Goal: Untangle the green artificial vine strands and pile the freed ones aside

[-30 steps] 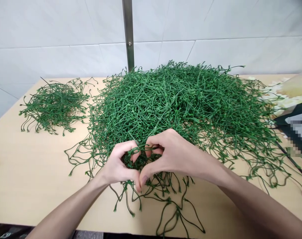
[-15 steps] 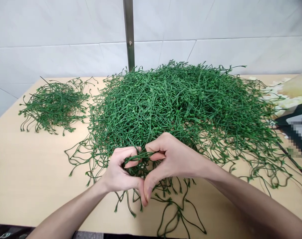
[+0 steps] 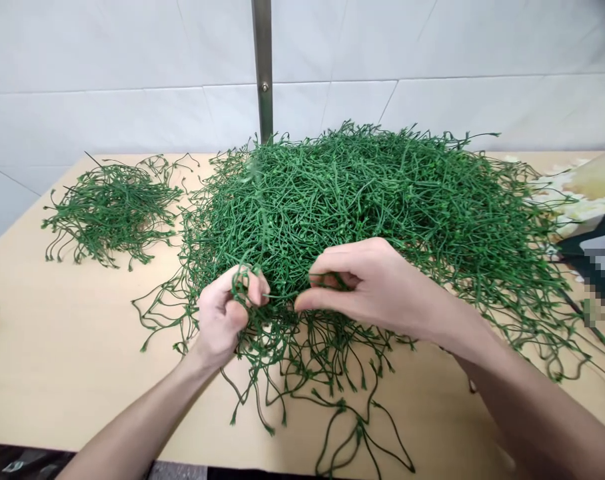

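Observation:
A big tangled heap of thin green plastic flower stems (image 3: 332, 193) with small branched tips spreads over the table in front of me. My left hand (image 3: 225, 313) is closed round a few green stems, which curl out over its fingers. To its right, my right hand (image 3: 367, 287) pinches a green stem between thumb and fingers, its palm turned down. A thin stem stretches across the gap between both hands. Both are just over the near edge of the heap. Several loose stems (image 3: 355, 427) lie below them, close to the table's front edge.
A smaller pile of green stems (image 3: 115, 210) lies at the left of the wooden table (image 3: 57, 373). White petals (image 3: 565, 193) and a dark packet with a pale label (image 3: 600, 260) are at the right. A metal post (image 3: 263, 73) stands before the tiled wall.
My hands were together, thumbs touching, over the stems. Now they are apart: the left has moved up and left and closed, the right has moved up and right.

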Action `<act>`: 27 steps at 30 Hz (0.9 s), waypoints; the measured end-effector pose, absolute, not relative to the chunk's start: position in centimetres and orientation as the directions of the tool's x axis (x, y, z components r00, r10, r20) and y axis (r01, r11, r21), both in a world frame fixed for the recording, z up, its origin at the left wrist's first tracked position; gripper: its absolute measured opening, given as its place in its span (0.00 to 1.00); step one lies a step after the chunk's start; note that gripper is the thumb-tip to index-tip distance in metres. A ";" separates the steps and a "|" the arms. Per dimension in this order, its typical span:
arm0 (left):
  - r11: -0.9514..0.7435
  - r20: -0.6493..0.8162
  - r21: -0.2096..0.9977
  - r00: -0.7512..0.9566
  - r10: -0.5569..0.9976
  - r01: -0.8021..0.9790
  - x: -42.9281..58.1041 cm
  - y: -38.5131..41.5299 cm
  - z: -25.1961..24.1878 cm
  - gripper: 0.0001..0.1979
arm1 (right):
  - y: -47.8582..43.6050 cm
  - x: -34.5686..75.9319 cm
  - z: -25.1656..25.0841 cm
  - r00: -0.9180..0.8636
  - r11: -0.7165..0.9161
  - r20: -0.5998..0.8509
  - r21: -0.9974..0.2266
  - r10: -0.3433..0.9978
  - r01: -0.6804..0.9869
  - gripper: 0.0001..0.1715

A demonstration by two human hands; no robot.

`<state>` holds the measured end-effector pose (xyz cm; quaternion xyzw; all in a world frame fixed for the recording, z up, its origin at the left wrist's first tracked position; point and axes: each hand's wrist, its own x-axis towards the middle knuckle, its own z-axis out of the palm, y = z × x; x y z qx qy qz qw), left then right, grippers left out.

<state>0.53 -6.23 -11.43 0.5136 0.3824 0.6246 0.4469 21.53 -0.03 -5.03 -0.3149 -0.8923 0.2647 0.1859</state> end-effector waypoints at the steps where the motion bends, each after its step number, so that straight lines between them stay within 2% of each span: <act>1: -0.287 0.279 0.949 -0.071 0.958 -0.132 0.5 -6.4 -11.5 0.23 | 0.0 21.6 -5.2 -0.730 0.684 0.168 -0.534 0.662 0.497 0.21; 4: -0.208 0.205 0.978 -0.102 0.973 -0.022 0.6 -6.6 -11.6 0.18 | 0.0 21.8 -5.7 -0.688 0.703 0.204 -0.388 0.697 0.597 0.19; 6: -0.196 0.195 0.981 -0.113 0.974 -0.003 0.7 -6.6 -11.6 0.17 | -0.3 21.7 -5.6 -0.657 0.695 0.242 -0.364 0.714 0.620 0.20; 12: -0.294 0.296 0.955 -0.103 0.950 0.035 1.0 -6.4 -11.2 0.16 | -1.3 20.5 -4.8 -0.685 0.724 0.356 -0.581 0.636 0.371 0.14; 14: -0.343 0.345 0.938 -0.061 0.936 0.041 1.0 -6.4 -11.2 0.16 | -1.5 20.0 -5.2 -0.701 0.722 0.353 -0.606 0.619 0.332 0.14; 17: -0.385 0.388 0.920 -0.051 0.920 0.071 1.1 -6.4 -11.1 0.15 | -1.6 19.5 -6.0 -0.714 0.730 0.387 -0.635 0.583 0.252 0.07; 21: -0.331 0.351 0.930 -0.116 0.929 0.157 1.3 -6.4 -10.9 0.06 | -1.5 19.5 -6.1 -0.657 0.751 0.491 -0.636 0.572 0.179 0.04; 24: -0.317 0.351 0.921 -0.132 0.927 0.225 1.3 -6.3 -10.9 0.05 | -1.5 19.8 -5.5 -0.663 0.723 0.449 -0.659 0.599 0.207 0.04; 27: -0.326 0.385 0.896 -0.159 0.909 0.302 1.3 -6.2 -10.9 0.05 | -1.5 19.9 -5.2 -0.685 0.628 0.343 -0.748 0.643 0.216 0.06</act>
